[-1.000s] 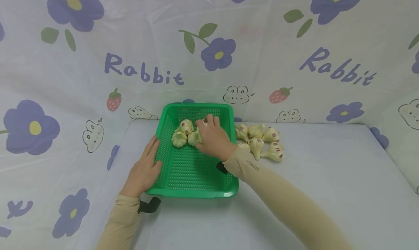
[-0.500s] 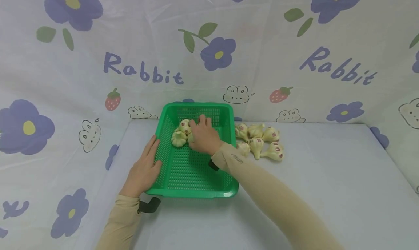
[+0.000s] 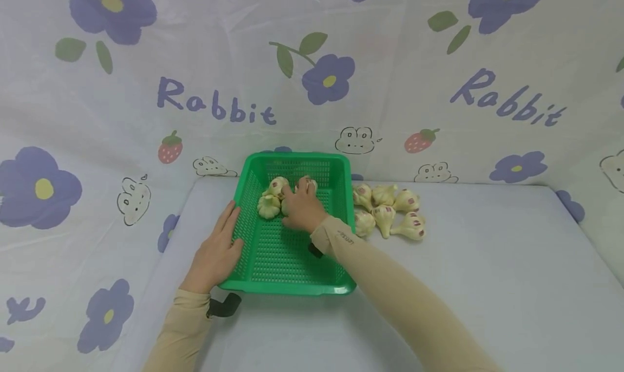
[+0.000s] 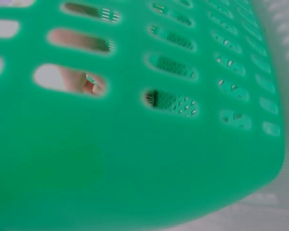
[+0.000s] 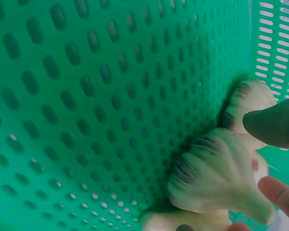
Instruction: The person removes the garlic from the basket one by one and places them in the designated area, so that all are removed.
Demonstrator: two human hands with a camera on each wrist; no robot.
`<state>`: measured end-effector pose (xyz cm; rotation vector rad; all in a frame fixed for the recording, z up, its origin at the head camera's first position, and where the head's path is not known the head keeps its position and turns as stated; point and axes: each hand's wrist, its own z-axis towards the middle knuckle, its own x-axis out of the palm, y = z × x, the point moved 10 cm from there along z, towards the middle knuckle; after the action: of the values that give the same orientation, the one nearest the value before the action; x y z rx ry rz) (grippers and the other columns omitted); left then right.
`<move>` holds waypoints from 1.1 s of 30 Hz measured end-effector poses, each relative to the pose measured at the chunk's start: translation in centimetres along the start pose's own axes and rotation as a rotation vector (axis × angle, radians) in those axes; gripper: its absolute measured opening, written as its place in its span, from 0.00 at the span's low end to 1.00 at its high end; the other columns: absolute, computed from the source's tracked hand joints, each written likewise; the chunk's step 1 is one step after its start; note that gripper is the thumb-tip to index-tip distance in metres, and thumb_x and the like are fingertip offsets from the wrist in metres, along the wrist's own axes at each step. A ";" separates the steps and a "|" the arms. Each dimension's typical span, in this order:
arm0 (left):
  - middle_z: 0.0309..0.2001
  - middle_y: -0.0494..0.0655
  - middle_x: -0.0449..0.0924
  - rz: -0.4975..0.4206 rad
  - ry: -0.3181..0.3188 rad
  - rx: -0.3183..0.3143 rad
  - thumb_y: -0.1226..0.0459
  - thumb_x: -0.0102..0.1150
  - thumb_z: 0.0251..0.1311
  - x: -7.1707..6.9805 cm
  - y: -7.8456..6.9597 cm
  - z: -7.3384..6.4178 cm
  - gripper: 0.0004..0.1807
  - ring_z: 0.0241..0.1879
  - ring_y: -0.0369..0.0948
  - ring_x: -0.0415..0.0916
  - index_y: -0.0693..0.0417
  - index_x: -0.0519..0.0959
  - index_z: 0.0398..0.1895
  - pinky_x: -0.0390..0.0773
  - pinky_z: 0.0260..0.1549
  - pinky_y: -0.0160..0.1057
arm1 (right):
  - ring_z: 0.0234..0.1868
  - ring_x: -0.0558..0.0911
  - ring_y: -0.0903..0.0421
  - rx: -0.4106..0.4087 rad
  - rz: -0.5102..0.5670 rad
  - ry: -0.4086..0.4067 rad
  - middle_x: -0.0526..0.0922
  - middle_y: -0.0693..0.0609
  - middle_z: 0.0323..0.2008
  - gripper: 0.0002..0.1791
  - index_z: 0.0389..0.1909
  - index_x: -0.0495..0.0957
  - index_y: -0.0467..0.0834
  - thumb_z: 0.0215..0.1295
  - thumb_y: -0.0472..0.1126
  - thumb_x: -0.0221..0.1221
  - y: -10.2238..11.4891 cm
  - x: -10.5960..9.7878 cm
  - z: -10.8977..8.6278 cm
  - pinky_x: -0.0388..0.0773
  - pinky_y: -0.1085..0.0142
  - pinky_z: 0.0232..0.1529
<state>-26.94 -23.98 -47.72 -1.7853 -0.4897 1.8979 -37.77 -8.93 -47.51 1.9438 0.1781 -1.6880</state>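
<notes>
A green plastic basket [image 3: 292,289] sits on the white table with several garlic bulbs inside, toward its far left. My left hand [image 3: 213,257] rests on the basket's left rim, fingers straight and thumb toward the inside. Inside the basket, my right hand [image 3: 304,208] is over the bulbs. In the right wrist view its thumb [image 5: 274,123] overlaps one bulb [image 5: 253,98], and a fingertip [image 5: 278,191] lies beside the stem of a nearer garlic bulb [image 5: 216,173]. Thumb and fingers stand apart there. Another garlic bulb [image 3: 268,206] shows left of this hand.
Several more garlic bulbs [image 3: 384,219] lie grouped on the table, close against the basket's right side. The white tabletop [image 3: 468,263] extends right and toward the front. A patterned cloth [image 3: 385,90] hangs behind. The slotted basket wall [image 4: 106,159] fills the left wrist view.
My right hand has moved a little left and down within the basket. A garlic bulb beyond its fingers now shows more. My left hand has stayed on the rim.
</notes>
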 end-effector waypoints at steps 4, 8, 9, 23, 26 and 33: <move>0.86 0.46 0.38 0.000 0.002 -0.006 0.64 0.42 0.73 0.1 0.0 0.0 0.39 0.79 0.58 0.57 0.53 0.46 0.86 0.71 0.65 0.67 | 0.66 0.65 0.34 -0.006 -0.006 0.010 0.59 0.30 0.69 0.39 0.77 0.62 0.44 0.69 0.45 0.67 -0.4 0.6 0.2 0.82 0.55 0.36; 0.87 0.45 0.38 0.004 0.005 -0.009 0.63 0.42 0.73 0.1 0.0 0.0 0.39 0.79 0.58 0.57 0.52 0.45 0.86 0.72 0.64 0.67 | 0.66 0.65 0.35 -0.006 0.022 0.031 0.59 0.31 0.70 0.40 0.77 0.62 0.45 0.69 0.44 0.67 -0.5 0.9 0.2 0.81 0.56 0.35; 0.86 0.45 0.38 0.005 0.004 -0.010 0.63 0.42 0.73 0.1 0.0 0.0 0.39 0.79 0.58 0.57 0.52 0.45 0.86 0.72 0.64 0.67 | 0.65 0.64 0.35 -0.002 0.033 0.037 0.58 0.32 0.70 0.39 0.77 0.62 0.46 0.69 0.44 0.67 -0.6 1.0 0.2 0.80 0.55 0.34; 0.86 0.46 0.38 0.006 0.003 -0.007 0.64 0.41 0.73 0.1 -0.1 -0.2 0.39 0.79 0.58 0.57 0.52 0.45 0.86 0.72 0.64 0.67 | 0.63 0.65 0.37 -0.001 0.003 0.075 0.58 0.37 0.70 0.43 0.80 0.58 0.52 0.69 0.45 0.67 -0.8 2.4 0.3 0.80 0.53 0.38; 0.86 0.46 0.38 0.010 0.001 -0.008 0.64 0.41 0.73 0.2 0.0 -0.2 0.39 0.79 0.58 0.58 0.52 0.46 0.86 0.72 0.63 0.67 | 0.64 0.66 0.36 -0.007 0.003 0.069 0.59 0.36 0.69 0.42 0.80 0.58 0.52 0.69 0.45 0.67 -0.7 2.3 0.2 0.80 0.51 0.41; 0.87 0.45 0.38 0.012 -0.001 -0.006 0.64 0.41 0.73 0.1 0.0 -0.2 0.39 0.79 0.58 0.57 0.53 0.45 0.86 0.71 0.65 0.67 | 0.58 0.68 0.37 -0.039 -0.020 0.048 0.61 0.35 0.66 0.31 0.69 0.67 0.51 0.68 0.43 0.67 -0.3 1.9 0.1 0.79 0.52 0.42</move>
<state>-26.73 -23.94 -47.82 -1.7951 -0.4862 1.9080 -37.64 -9.20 -49.40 1.9606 0.2466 -1.6396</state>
